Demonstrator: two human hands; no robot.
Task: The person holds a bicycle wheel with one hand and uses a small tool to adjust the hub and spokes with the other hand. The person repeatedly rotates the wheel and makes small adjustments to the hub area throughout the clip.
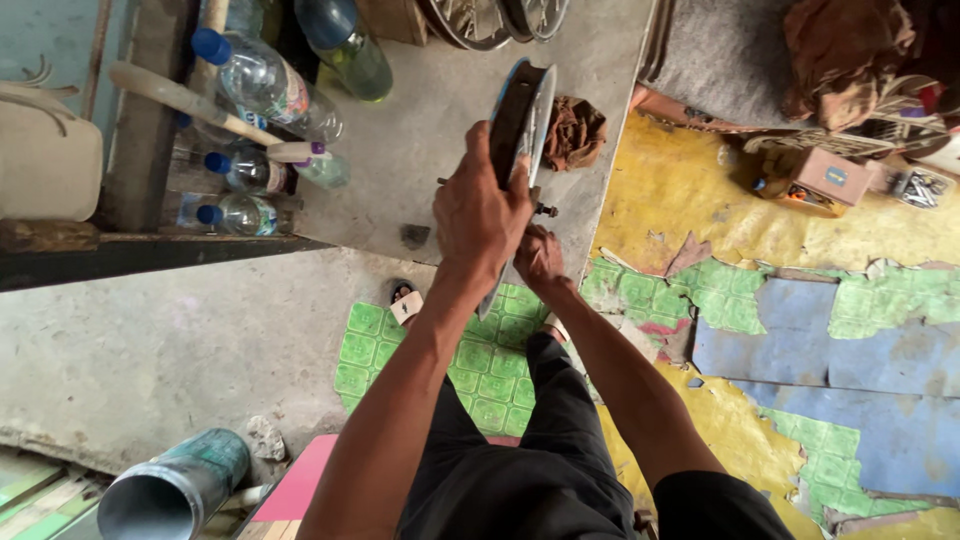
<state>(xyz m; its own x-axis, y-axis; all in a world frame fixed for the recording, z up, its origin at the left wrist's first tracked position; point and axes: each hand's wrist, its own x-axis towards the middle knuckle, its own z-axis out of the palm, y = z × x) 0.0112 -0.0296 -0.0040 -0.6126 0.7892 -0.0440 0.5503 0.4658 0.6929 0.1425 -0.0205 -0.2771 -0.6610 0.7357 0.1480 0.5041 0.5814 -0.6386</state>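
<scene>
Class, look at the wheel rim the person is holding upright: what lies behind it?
Behind the wheel rim lies a crumpled brown rag on grey concrete floor. The left hand and right hand cover its lower part.

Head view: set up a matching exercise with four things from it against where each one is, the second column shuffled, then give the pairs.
1. wheel rim
2. metal pipe
3. brown rag
4. clear bottles

A. bottom left, open end towards the camera
B. on the concrete, just right of the rim
C. top left, blue caps
D. held upright on edge by the left hand, the right hand below at its axle

Pairs: 1-D, 2-A, 3-B, 4-C
</scene>
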